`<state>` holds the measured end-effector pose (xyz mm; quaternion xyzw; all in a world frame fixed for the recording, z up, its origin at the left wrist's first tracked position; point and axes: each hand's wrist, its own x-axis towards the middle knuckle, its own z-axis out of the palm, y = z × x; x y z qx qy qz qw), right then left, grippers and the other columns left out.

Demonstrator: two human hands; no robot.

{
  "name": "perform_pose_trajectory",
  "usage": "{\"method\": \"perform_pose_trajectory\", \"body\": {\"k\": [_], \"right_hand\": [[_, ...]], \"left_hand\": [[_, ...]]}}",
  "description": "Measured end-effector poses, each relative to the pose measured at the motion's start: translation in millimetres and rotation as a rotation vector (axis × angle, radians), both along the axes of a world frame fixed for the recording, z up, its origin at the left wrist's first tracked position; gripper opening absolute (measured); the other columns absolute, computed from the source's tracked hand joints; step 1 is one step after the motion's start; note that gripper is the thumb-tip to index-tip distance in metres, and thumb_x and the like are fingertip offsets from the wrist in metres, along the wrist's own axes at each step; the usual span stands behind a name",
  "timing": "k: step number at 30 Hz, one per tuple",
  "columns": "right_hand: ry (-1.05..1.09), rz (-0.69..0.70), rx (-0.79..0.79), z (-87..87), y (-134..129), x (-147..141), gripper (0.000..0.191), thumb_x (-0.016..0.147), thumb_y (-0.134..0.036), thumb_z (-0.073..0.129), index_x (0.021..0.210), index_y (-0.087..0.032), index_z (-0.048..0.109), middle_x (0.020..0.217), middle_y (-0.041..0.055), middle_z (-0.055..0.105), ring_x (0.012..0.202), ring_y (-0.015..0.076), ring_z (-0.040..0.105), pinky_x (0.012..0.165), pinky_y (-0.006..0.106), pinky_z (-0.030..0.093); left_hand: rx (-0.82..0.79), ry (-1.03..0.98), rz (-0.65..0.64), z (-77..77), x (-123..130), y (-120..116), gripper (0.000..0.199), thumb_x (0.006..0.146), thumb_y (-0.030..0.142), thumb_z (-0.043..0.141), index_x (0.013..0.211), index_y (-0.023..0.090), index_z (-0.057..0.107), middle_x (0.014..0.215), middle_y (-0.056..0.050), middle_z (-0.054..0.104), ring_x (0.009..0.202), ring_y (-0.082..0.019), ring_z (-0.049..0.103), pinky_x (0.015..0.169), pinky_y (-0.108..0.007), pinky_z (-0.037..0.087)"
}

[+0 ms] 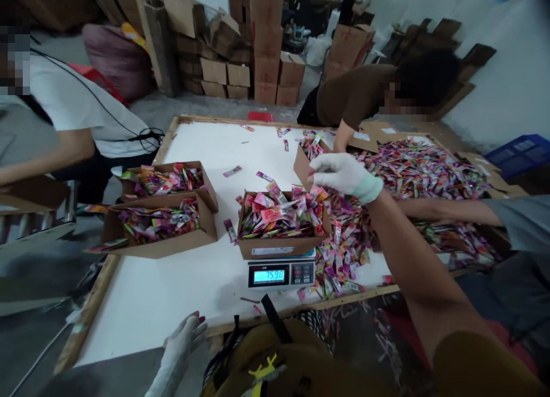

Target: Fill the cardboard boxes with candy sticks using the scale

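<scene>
My right hand (pixel 344 175), in a white glove, hangs over loose sachets just right of a cardboard box (pixel 283 248) heaped with pink and green sachets. Its fingers are bunched, and I cannot tell whether they hold anything. That box sits on a digital scale (pixel 281 274) whose display reads about 7590. My left hand (pixel 184 335), also gloved, rests open near the front edge of the white table (pixel 172 288), touching no sachets. Loose sachets (pixel 341 254) spill around the box and scale. A smaller box (pixel 309 159) stands beyond my right hand.
Two filled cardboard boxes (pixel 161 219) stand at the left. A large sachet heap (pixel 421 171) lies on cardboard at the right, with a co-worker's bare arm (pixel 447 211) reaching across it. Other co-workers stand at the left and far sides. Stacked cartons (pixel 266 53) rise behind.
</scene>
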<state>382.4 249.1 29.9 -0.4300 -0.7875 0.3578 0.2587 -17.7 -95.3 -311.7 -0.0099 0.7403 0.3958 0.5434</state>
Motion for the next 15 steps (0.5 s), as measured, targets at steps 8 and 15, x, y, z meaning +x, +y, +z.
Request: {"method": "perform_pose_trajectory", "body": {"k": [8,15], "right_hand": [[0.091,-0.110,0.323,22.4,-26,5,0.023,0.087,-0.043,0.077,0.080,-0.022,0.069,0.075,0.0015,0.063,0.069,0.0163,0.052,0.066,0.033,0.049],[0.012,-0.077,0.320,18.4,-38,-1,0.025,0.091,-0.044,0.073,0.082,-0.022,0.067,0.075,0.0014,0.060,0.070,0.0166,0.051,0.068,0.033,0.047]], "left_hand": [[-0.045,-0.046,0.079,-6.2,14,-31,0.012,0.101,0.030,0.065,0.109,0.020,0.067,0.106,-0.013,0.076,0.089,-0.025,0.077,0.105,-0.045,0.060],[-0.011,0.018,0.006,11.6,23,-4,0.013,0.102,0.025,0.060,0.111,0.018,0.066,0.112,-0.014,0.074,0.091,-0.023,0.077,0.097,-0.040,0.061]]}}
